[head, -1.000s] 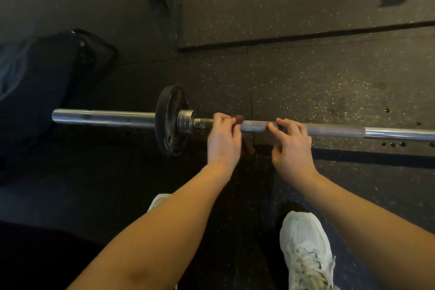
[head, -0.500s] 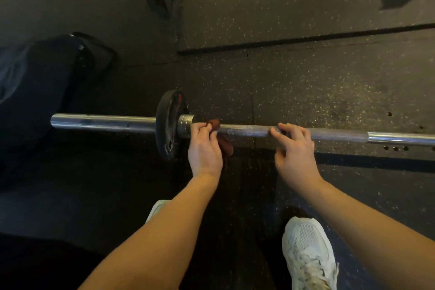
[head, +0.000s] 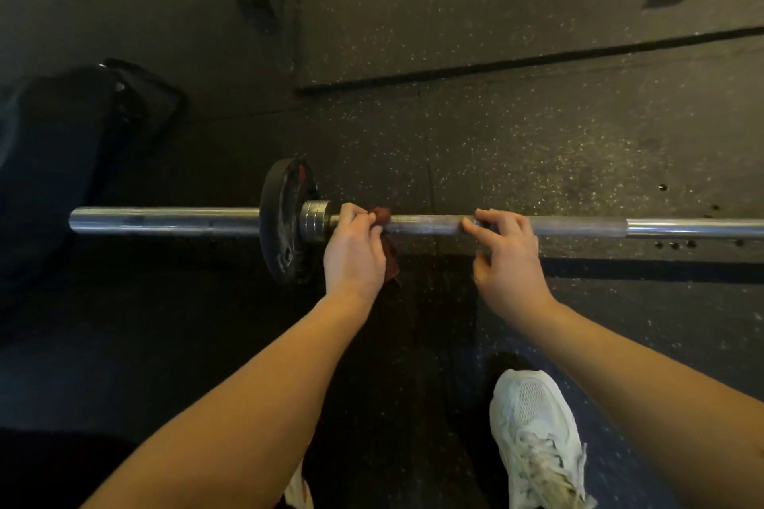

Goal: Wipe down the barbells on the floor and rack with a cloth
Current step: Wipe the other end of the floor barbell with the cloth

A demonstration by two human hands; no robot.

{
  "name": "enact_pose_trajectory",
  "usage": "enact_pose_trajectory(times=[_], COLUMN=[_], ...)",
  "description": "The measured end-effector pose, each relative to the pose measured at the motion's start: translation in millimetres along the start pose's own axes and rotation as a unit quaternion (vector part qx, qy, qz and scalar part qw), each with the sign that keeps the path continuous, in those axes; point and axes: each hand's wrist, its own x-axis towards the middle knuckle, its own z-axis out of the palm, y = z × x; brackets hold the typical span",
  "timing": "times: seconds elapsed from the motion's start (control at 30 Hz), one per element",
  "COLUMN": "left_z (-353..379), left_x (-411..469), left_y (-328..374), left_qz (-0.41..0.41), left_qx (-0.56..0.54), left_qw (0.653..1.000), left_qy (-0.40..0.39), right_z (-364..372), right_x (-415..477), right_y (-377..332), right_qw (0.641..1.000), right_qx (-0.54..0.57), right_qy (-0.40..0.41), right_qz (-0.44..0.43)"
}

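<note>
The barbell [head: 434, 224] lies on the rubber floor [head: 537, 128], its long axis running left to right across the middle of the frame, with the sleeve end pointing left past a black weight plate [head: 285, 227]. The left hand [head: 355, 256] grips a dark red cloth [head: 386, 248] around the shaft, right against the collar [head: 315, 220]. A second ago it was further right along the knurling. The right hand [head: 508, 256] curls its fingers over the shaft, just right of centre, much as before. A dark bag [head: 62, 161] sits at the left edge; its contents cannot be seen. A white shoe [head: 533, 438] stands at lower right.
</note>
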Motion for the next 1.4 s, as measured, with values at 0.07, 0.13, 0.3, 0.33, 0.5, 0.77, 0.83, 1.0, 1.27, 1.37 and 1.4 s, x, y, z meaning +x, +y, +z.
enact_pose_trajectory(times=[0.07,0.13,0.3,0.33,0.5,0.77,0.83,1.0,1.27,1.37,1.4], left_z=[12,29,36,30,3,16,25,43,4,7,11], left_x=[-3,-8,-2,-2,-5,-10,-11,-16,-13,-12,-12], left_y=[19,43,47,38,-16,-23,-17,26,-31,-27,-25], left_qz=[0.019,0.055,0.086,0.087,0.039,-0.031,-0.042,0.057,-0.032,-0.060,-0.065], left_qx=[-0.021,-0.010,0.014,0.009,-0.001,-0.052,-0.094,-0.058,-0.030,-0.036,-0.044], left_qw=[0.999,0.997,0.994,0.994,0.999,0.994,0.993,0.997,0.998,0.996,0.995], left_qy=[-0.016,-0.044,-0.073,-0.072,0.020,0.087,0.065,-0.007,0.034,0.055,0.060], right_z=[1,2,2,2,3,-3,-4,-3,-1,-2,-2], right_x=[1,3,4,4,4,2,2,7,5,6,7], right_y=[0,0,2,1,3,4,4,-2,1,2,2], right_qw=[1.000,1.000,1.000,1.000,1.000,1.000,1.000,1.000,1.000,1.000,1.000], right_qx=[-0.010,-0.021,-0.019,-0.018,-0.002,0.010,0.003,-0.006,0.017,0.020,0.022], right_qy=[0.010,0.018,0.016,0.020,0.009,-0.014,-0.022,-0.004,0.006,-0.003,-0.003], right_qz=[0.000,-0.002,-0.002,-0.002,-0.001,0.000,0.001,0.004,0.013,0.013,0.015])
